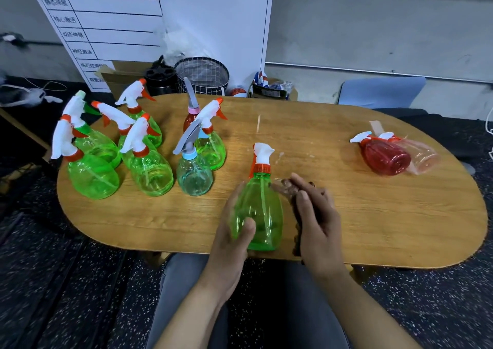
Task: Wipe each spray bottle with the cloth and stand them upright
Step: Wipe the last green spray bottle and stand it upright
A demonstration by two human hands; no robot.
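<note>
My left hand (pixel 234 231) holds the green spray bottle (pixel 260 209) upright, thumb curled on its front. My right hand (pixel 317 215) presses the brown cloth (pixel 286 188) against its side, fingers together.

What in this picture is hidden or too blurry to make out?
- Head view: most of the brown cloth lies under the right hand.
- The pale pink bottle is partly behind the red bottle.
- The board is cut off by the top edge, its writing blurred.
</note>
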